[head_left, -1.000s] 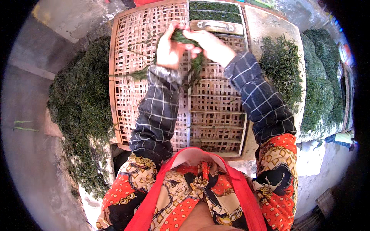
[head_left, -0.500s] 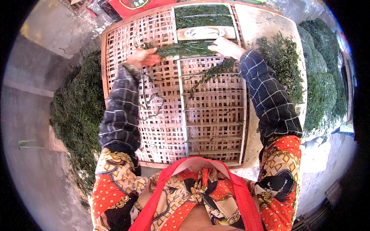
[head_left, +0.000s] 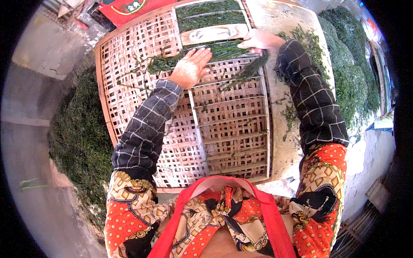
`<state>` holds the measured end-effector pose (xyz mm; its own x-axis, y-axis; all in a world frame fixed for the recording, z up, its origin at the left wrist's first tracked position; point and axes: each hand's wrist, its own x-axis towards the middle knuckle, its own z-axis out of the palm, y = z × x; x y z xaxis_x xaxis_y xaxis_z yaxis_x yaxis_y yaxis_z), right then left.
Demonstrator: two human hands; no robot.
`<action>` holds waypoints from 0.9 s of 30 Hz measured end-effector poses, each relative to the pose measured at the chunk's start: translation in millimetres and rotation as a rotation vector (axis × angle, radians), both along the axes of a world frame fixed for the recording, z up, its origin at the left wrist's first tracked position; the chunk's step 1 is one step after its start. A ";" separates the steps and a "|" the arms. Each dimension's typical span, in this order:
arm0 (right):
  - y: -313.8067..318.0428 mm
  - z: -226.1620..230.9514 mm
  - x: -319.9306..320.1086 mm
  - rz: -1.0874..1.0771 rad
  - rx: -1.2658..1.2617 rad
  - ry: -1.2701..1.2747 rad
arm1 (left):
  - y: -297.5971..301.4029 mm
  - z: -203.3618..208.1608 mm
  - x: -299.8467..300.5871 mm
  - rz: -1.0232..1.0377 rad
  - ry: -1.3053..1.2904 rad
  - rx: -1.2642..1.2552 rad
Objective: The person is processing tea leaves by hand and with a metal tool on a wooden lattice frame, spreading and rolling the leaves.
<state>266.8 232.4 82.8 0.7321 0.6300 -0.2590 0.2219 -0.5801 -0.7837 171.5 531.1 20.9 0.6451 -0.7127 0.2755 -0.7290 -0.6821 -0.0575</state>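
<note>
A pale slotted frame (head_left: 200, 148) lies on a woven bamboo tray (head_left: 144, 60). Strands of dark green seaweed (head_left: 226, 49) stretch across one slot, just below a wooden board with a handle (head_left: 214, 34). My left hand (head_left: 189, 69) presses on the strands by the frame's left rail, fingers stretched out and flat. At the right rail my right hand (head_left: 260, 41) has its fingers closed around the strand ends, and a loose tail hangs down over the lower slots. More seaweed spills left of the frame. The two farthest slots are filled with seaweed (head_left: 211, 17).
Loose seaweed (head_left: 307, 43) is scattered on a pale board (head_left: 286, 150) to the right. Big heaps of seaweed stand on the left (head_left: 79, 124) and far right (head_left: 350, 73). Beyond the tray sits a red bag (head_left: 129, 10).
My left hand has moved right, from beside the frame onto the seaweed at its left rail. My right hand stays at the right rail with the strand ends. The view has shifted slightly.
</note>
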 end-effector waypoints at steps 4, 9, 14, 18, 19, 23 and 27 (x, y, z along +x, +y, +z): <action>-47.5 7.9 13.3 -0.076 -0.083 -0.091 | 1.8 -2.0 -2.1 0.033 -0.002 0.019; -108.4 12.0 22.0 -0.327 -0.278 -0.766 | 4.2 -6.4 1.7 0.012 -0.022 -0.008; -189.7 34.8 -22.9 -0.535 -0.408 -0.978 | -4.1 -5.6 -0.6 0.060 -0.008 -0.012; -241.1 12.7 -91.0 -0.677 -0.486 -0.624 | -6.3 -7.0 -2.6 0.079 -0.029 0.011; -253.5 4.7 -107.5 -0.674 -0.241 -0.442 | -10.6 -6.8 -1.4 0.076 -0.034 0.016; -226.2 -53.0 -141.8 -0.672 -0.549 -0.671 | -7.7 -6.8 -0.8 0.114 -0.004 0.053; -263.3 -61.6 -125.0 -0.845 0.069 -0.323 | -9.0 -3.0 -2.7 0.106 -0.026 0.054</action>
<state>141.8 -30.9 21.1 0.9880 -0.1435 0.0577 -0.0413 -0.6039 -0.7960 168.8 522.1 17.9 0.7111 -0.6549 0.2560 -0.6504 -0.7509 -0.1143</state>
